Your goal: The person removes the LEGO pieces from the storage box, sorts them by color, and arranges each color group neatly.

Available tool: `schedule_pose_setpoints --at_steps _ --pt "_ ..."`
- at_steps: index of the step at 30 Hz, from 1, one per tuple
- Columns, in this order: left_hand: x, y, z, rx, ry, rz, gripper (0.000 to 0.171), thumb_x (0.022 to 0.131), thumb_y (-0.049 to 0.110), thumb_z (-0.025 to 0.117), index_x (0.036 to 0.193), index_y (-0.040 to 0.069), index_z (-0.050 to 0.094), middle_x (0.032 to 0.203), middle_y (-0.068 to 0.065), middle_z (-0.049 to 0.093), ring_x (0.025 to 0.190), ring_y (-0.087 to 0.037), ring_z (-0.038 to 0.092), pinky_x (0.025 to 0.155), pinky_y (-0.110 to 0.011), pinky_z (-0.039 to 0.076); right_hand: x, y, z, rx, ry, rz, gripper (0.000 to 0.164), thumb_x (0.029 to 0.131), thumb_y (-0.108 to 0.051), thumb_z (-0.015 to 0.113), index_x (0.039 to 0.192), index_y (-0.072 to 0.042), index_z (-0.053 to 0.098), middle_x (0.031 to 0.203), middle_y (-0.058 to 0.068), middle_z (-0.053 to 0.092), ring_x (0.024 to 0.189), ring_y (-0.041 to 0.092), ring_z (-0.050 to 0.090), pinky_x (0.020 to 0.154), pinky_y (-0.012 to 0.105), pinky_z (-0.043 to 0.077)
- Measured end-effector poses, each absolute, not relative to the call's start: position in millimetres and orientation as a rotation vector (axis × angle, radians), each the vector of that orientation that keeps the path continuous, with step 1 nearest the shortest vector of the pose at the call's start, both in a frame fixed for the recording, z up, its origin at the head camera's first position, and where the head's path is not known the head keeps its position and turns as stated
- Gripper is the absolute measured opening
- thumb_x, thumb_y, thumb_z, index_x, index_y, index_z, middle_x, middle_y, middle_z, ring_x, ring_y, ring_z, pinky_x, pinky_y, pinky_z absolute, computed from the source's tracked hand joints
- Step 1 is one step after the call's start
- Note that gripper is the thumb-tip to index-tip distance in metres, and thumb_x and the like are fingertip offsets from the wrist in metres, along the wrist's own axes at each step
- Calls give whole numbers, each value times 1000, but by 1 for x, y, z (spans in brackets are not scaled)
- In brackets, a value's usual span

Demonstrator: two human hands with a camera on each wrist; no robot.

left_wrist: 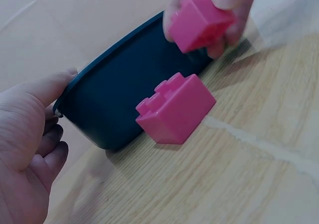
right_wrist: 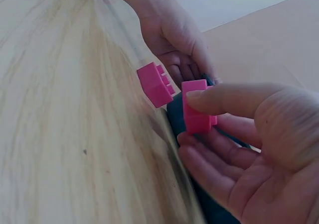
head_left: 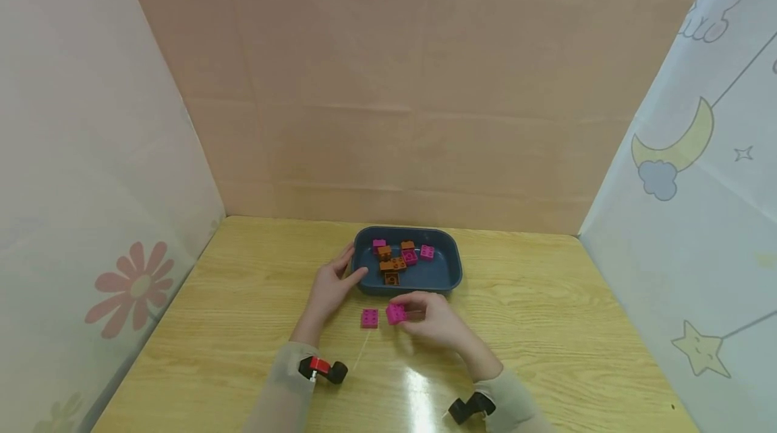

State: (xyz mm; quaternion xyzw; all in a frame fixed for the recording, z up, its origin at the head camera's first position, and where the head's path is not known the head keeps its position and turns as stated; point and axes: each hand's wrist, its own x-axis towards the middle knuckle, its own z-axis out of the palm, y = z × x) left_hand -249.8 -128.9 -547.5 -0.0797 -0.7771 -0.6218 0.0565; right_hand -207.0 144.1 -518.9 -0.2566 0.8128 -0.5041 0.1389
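Observation:
My right hand point(head_left: 438, 320) pinches a pink building block point(head_left: 396, 313) between thumb and fingers, in front of a dark blue plastic bin point(head_left: 449, 278). In the right wrist view the thumb lies across one face of this held block point(right_wrist: 196, 109), its studs pointing toward the palm. A second pink block point(head_left: 369, 318) rests studs-up on the table, just left of the held one. My left hand point(head_left: 330, 288) grips the bin's left end, its thumb over the rim point(left_wrist: 75, 84) and its other fingers along the outside.
Inside the bin lie several orange blocks point(head_left: 398, 263) and pink blocks point(head_left: 427, 252). A wooden table point(head_left: 546, 325) carries everything. Behind it rises a tan backdrop point(head_left: 394, 116), with patterned panels on the left point(head_left: 79, 150) and right point(head_left: 716, 217).

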Motion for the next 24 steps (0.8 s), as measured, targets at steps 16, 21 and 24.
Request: schedule_pose_setpoints --at_steps 16,21,24 --pt "-250 -129 -547 -240 -2354 -1890 70 102 21 78 159 -2 46 170 -14 38 158 -31 32 123 -46 37 -213 129 -531 -657 2481 -1283 37 87 -14 89 122 -9 79 111 0 77 99 16 72 86 33 62" --pt "-250 -129 -547 -234 -2340 -1899 70 101 24 79 159 1 47 170 -12 39 158 -28 33 123 -44 36 -212 127 -534 -641 2487 -1302 38 87 -15 89 123 -10 80 111 -1 77 98 16 71 83 30 61" --pt "-250 -129 -547 -228 -2345 -1900 70 101 26 79 159 2 48 169 -10 39 157 -27 33 123 -44 37 -212 127 -537 -639 2494 -1301 38 86 -14 89 122 -10 80 111 -1 77 97 15 69 81 28 59"
